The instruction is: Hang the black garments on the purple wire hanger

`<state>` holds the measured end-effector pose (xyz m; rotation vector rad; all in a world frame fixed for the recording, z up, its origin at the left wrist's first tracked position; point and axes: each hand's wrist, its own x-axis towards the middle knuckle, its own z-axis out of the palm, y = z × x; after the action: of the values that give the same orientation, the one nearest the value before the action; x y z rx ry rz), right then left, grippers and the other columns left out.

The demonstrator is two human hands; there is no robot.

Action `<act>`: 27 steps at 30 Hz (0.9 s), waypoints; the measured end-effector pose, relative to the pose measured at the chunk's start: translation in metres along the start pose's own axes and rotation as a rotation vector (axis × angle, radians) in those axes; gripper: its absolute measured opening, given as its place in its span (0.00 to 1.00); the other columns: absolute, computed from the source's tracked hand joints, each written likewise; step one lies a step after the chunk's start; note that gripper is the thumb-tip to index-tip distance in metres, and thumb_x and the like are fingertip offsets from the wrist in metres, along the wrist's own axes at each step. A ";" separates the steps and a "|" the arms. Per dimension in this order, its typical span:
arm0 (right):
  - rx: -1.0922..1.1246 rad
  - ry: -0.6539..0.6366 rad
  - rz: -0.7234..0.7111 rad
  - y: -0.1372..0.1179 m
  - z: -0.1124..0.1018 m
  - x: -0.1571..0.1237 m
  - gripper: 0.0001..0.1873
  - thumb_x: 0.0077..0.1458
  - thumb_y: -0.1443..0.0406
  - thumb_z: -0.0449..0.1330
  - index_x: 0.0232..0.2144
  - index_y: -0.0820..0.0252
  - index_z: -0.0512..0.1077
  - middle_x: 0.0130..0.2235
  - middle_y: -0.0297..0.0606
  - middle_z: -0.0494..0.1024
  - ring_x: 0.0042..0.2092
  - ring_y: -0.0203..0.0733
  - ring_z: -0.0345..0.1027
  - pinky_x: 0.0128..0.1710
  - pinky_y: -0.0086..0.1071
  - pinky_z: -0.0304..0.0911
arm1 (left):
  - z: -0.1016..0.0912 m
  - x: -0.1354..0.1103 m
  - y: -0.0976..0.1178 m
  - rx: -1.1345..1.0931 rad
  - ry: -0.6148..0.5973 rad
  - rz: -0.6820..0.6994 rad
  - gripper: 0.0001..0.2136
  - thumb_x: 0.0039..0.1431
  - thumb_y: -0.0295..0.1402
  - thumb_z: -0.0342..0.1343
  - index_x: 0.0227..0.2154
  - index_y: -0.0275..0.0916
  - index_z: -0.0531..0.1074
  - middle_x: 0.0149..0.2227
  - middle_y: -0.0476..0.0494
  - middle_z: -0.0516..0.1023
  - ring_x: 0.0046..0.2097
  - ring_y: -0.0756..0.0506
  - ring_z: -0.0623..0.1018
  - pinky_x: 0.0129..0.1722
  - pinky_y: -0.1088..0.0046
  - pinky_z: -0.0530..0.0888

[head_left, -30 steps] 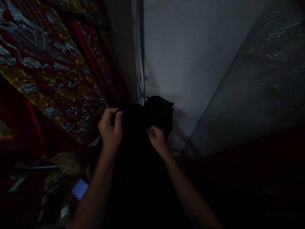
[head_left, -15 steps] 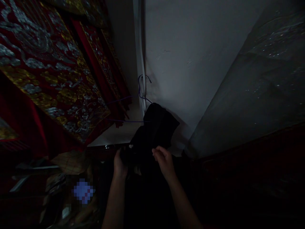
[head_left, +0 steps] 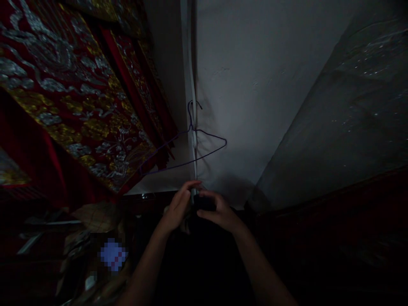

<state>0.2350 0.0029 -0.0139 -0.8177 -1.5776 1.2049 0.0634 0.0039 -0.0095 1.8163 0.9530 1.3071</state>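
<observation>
A thin purple wire hanger (head_left: 191,144) hangs bare from a hook on the white wall strip (head_left: 192,63). Just below it my left hand (head_left: 179,207) and my right hand (head_left: 218,212) are close together, both with fingers closed on the top of a black garment (head_left: 199,255). The cloth drops away between my forearms into deep shadow, so its shape is hard to make out.
Red fabric with gold and silver embroidery (head_left: 63,93) hangs along the left. A grey sparkly sheet (head_left: 344,106) leans at the right against the pale wall (head_left: 251,85). Dim clutter lies at the lower left (head_left: 79,238). The room is very dark.
The black garment came off the hanger and went down with both hands. The hanger now hangs empty. My hands moved closer together below it.
</observation>
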 end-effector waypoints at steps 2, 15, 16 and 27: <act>-0.099 -0.120 -0.065 -0.015 -0.016 0.008 0.06 0.43 0.66 0.64 0.29 0.56 0.72 0.32 0.34 0.77 0.37 0.43 0.72 0.40 0.34 0.67 | -0.006 -0.006 -0.010 -0.026 -0.167 -0.098 0.22 0.69 0.48 0.44 0.50 0.42 0.77 0.45 0.39 0.81 0.51 0.39 0.78 0.52 0.62 0.74; -0.407 0.279 -0.083 0.040 -0.048 0.141 0.16 0.60 0.55 0.55 0.33 0.59 0.76 0.36 0.44 0.81 0.41 0.47 0.76 0.41 0.35 0.66 | -0.074 -0.015 -0.009 0.365 -0.049 -0.168 0.10 0.58 0.40 0.61 0.40 0.43 0.80 0.39 0.44 0.85 0.40 0.38 0.82 0.42 0.67 0.76; -0.420 0.284 -0.061 0.046 -0.049 0.140 0.18 0.59 0.53 0.55 0.29 0.59 0.75 0.32 0.44 0.81 0.37 0.47 0.76 0.37 0.34 0.65 | -0.081 -0.014 -0.010 0.416 -0.082 -0.199 0.11 0.60 0.41 0.59 0.41 0.43 0.80 0.40 0.44 0.84 0.41 0.38 0.82 0.44 0.67 0.76; -0.550 0.270 -0.076 0.005 -0.081 0.099 0.18 0.50 0.53 0.60 0.18 0.60 0.71 0.20 0.37 0.75 0.23 0.41 0.68 0.22 0.30 0.54 | -0.138 0.020 -0.003 0.650 0.033 -0.181 0.16 0.64 0.40 0.46 0.43 0.39 0.75 0.45 0.40 0.81 0.48 0.39 0.78 0.53 0.63 0.71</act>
<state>0.2800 0.1199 0.0144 -1.1999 -1.7117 0.5712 -0.0650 0.0386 0.0315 2.1067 1.6585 0.9768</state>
